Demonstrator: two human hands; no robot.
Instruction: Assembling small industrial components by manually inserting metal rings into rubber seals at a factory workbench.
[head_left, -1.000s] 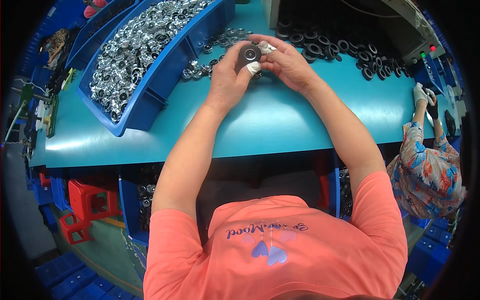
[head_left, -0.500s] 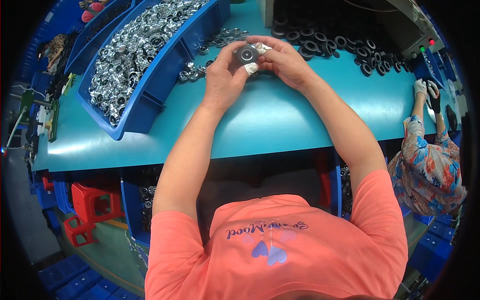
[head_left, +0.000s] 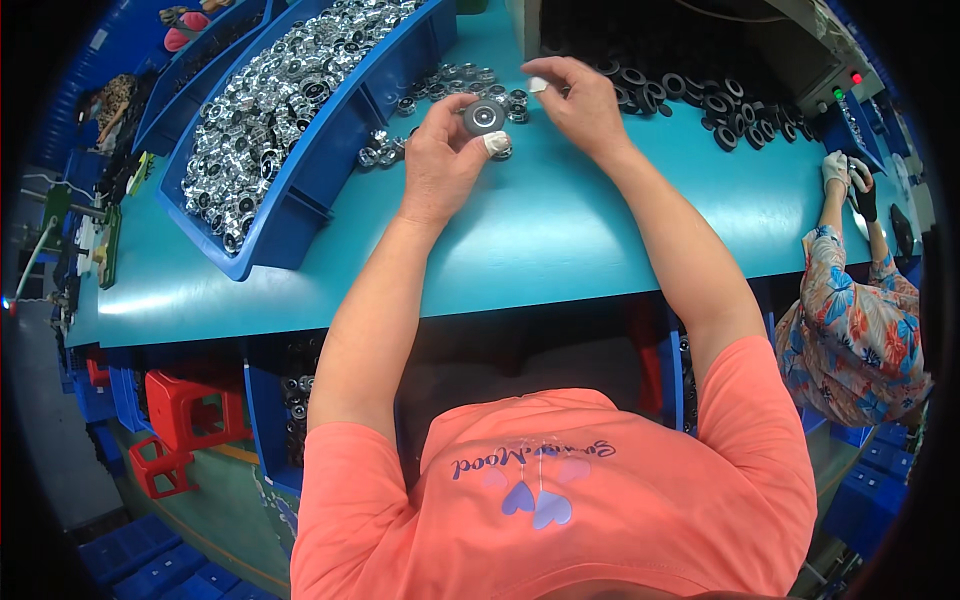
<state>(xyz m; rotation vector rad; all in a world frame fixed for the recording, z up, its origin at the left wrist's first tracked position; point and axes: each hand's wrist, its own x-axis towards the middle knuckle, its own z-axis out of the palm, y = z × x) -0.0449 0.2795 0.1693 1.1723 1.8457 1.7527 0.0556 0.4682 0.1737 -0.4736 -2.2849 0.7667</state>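
Small metal wheel (head_left: pixel 484 117) is pinched by the rim in left hand (head_left: pixel 440 165); looks stiff, slick. Right hand (head_left: pixel 585 100) is loosely curled, apparently empty, near the surface's far edge.

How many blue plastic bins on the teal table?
2. One long blue plastic bin full of shiny metal rings sits left of the left hand; a second blue bin lies behind it, partly cut off. More may be hidden.

No packages, labels, signs or screens to be made out anywhere on the teal table (head_left: pixel 560 230), nor on the blue bins (head_left: pixel 330 150) at the left; only two small round lamps, one red (head_left: pixel 856 78) and one green (head_left: pixel 838 93), on the grey machine box (head_left: pixel 800 60) at the far right
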